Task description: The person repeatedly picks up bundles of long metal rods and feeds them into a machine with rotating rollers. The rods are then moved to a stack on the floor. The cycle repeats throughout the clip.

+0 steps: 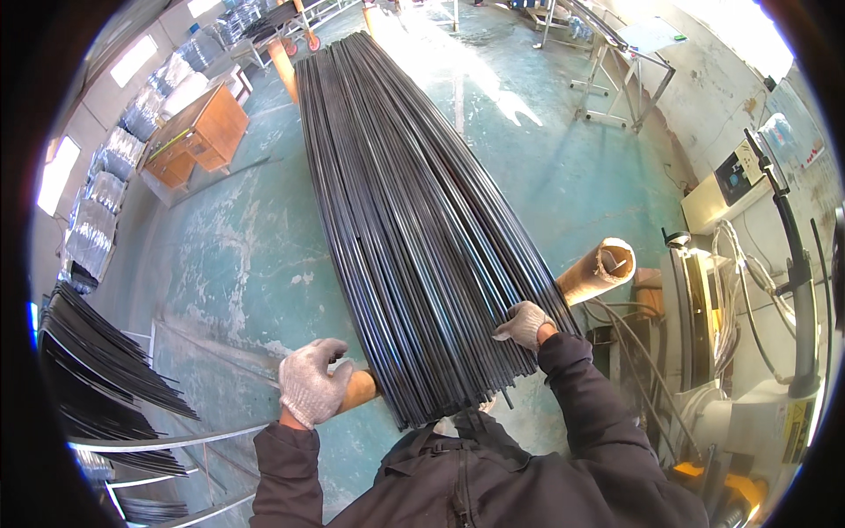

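Observation:
A wide layer of long black strips (pixel 414 202), thin and glossy, runs away from me lengthwise. Its near ends are uneven just before my body. On the right part of the layer, near those ends, lies my right hand (pixel 525 326) in a pale knit glove, its fingers bent and drawn together at the strips. My left hand (pixel 314 383), gloved alike, hovers left of the layer beside a brown cardboard tube (pixel 359 392). Its fingers are curved, with a gap to the thumb and nothing visible between them. The tube passes under the strips and sticks out at the right.
More black strips (pixel 106 378) hang on a metal rack at the left. A wooden desk (pixel 198 132) stands beyond, near wrapped bundles along the wall. Machinery with cables (pixel 704 290) is close on my right. A wheeled metal stand (pixel 629 66) is at the far right.

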The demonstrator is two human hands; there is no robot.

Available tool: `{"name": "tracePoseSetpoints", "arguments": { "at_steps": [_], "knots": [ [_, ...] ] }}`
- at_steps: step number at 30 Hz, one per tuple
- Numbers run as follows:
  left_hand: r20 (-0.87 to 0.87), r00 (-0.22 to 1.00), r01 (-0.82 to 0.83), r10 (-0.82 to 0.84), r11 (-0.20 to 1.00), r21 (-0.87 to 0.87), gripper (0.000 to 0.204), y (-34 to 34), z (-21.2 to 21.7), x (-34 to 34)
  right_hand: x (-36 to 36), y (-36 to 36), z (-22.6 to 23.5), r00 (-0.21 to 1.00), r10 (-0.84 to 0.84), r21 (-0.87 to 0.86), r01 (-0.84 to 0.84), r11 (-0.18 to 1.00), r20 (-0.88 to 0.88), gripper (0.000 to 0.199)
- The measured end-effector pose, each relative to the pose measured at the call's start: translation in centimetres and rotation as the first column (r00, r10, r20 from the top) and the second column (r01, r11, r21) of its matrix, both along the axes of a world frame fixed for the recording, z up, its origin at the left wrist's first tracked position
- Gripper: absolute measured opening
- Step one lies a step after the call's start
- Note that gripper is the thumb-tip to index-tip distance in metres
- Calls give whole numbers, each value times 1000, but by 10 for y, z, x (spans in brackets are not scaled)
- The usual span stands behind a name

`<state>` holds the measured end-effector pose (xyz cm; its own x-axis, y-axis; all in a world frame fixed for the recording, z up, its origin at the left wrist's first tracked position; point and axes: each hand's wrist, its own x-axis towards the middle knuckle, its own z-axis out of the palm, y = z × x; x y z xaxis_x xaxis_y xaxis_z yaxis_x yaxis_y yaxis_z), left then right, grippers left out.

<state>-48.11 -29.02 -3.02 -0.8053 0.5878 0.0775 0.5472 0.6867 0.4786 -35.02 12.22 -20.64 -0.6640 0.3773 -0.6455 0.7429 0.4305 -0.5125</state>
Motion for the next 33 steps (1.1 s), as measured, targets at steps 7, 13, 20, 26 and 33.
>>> {"name": "tracePoseSetpoints", "arguments": {
  "at_steps": [7,13,20,26,33],
  "knots": [
    [3,1000,-20,20,1000,-13,28,2,0,1,5,2,4,988,-139,-148,128,981,-61,109],
    [6,1000,-22,22,1000,-8,26,0,-2,2,21,-5,11,907,-421,-662,305,684,-18,62],
    [-15,1000,10,-9,998,65,23,-5,-7,3,37,-49,45,840,-540,-967,178,183,52,49],
    [-41,998,46,-43,995,94,19,-12,-11,3,119,-128,86,912,-400,-836,150,528,-89,46],
    [-265,946,249,-185,939,236,16,-21,-6,6,298,-199,105,947,-311,78,305,949,83,55]
  ]
}}
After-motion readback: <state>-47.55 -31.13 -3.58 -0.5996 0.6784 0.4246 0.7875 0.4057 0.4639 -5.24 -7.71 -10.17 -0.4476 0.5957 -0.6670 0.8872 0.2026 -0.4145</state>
